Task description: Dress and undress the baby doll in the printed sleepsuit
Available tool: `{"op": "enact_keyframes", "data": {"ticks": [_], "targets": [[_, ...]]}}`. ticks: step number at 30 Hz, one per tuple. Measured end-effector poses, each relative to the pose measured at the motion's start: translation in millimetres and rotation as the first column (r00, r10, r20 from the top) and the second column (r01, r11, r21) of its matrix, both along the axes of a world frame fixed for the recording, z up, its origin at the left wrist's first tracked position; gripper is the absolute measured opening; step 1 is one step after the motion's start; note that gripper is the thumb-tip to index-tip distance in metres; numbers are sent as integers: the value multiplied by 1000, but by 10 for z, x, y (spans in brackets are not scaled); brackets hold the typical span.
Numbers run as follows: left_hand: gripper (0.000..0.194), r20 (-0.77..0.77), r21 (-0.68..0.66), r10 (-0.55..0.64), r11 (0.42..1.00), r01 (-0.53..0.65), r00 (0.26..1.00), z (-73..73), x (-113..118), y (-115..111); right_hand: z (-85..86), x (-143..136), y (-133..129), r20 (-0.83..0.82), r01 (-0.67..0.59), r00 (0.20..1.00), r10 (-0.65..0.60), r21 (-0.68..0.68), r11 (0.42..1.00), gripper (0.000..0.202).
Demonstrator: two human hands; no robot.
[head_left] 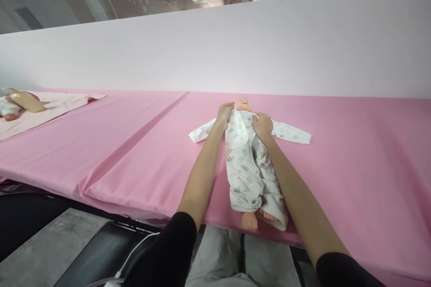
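Note:
A baby doll (pixel 243 104) lies on its back on the pink sheet, head away from me and feet at the table's near edge. Over its body is a white printed baby romper (pixel 244 175), with both sleeves spread flat to the sides and the doll's feet showing at the leg ends. My left hand (pixel 225 114) is closed on the romper's edge by the doll's neck. On the other side, my right hand (pixel 263 126) grips the romper's front edge near the shoulder. My fingertips are partly hidden.
The pink sheet (pixel 141 152) covers the long table. At far left, a pale cloth (pixel 63 104) bears another doll (pixel 28 101), partly out of view. A white partition (pixel 215 49) stands behind the table. Below the near edge are a black seat (pixel 101 251) and a white cable (pixel 134 249).

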State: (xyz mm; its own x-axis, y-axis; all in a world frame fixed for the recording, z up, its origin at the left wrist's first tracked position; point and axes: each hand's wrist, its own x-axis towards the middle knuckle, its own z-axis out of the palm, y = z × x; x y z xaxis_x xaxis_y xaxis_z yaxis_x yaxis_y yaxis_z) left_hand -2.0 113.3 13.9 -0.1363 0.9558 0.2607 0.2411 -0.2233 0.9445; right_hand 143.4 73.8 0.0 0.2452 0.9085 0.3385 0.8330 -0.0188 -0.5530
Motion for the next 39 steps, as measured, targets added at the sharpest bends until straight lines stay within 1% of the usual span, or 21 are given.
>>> {"op": "enact_keyframes", "data": {"ticks": [1,2,3,6,8,10,11,14,17,23,28,30,31,33,36,39], "targets": [[33,12,7,-31,999,31,999,-3,44,-4,-4,18,11,-27,10,1000,-10,3,1000,33],[31,-24,20,-46,999,46,999,-9,91,-22,-4,33,20,-65,23,998,-23,8,1000,33],[29,-92,39,-42,998,45,995,-16,135,-50,1,43,25,-113,35,993,-33,17,999,33],[23,-310,118,27,993,10,950,-42,208,-145,50,20,20,-254,71,966,-45,92,993,36],[23,-371,116,56,993,-14,927,-58,207,-181,94,-42,9,-276,60,961,-5,189,980,37],[23,-388,98,80,994,-45,918,-69,189,-186,125,-117,5,-230,-1,971,64,262,965,36],[23,-389,86,85,995,-56,917,-72,180,-180,131,-150,8,-194,-40,976,96,275,961,35],[19,-389,60,68,997,-48,919,-68,165,-159,117,-196,35,-105,-119,984,147,236,964,31],[16,-428,76,46,997,-15,902,-40,156,-160,85,-180,66,-95,-145,981,168,210,967,29],[16,-535,123,41,992,30,844,46,107,-197,36,-171,93,-140,-167,968,207,252,953,31],[17,-510,197,94,980,10,855,90,79,-178,9,-171,114,-184,-153,960,212,289,945,29],[17,-536,246,129,969,8,834,95,87,-179,5,-165,116,-213,-140,953,213,314,939,30],[18,-556,262,137,965,17,820,91,98,-182,4,-162,116,-229,-130,950,212,325,937,30],[20,-584,255,108,965,56,804,66,139,-191,2,-158,115,-255,-112,945,206,339,934,30],[22,-549,190,29,977,91,836,-4,221,-199,0,-153,111,-276,-100,940,203,345,933,29],[21,-489,165,-2,982,95,872,-70,270,-186,0,-150,99,-287,-98,936,203,340,935,28]]}}
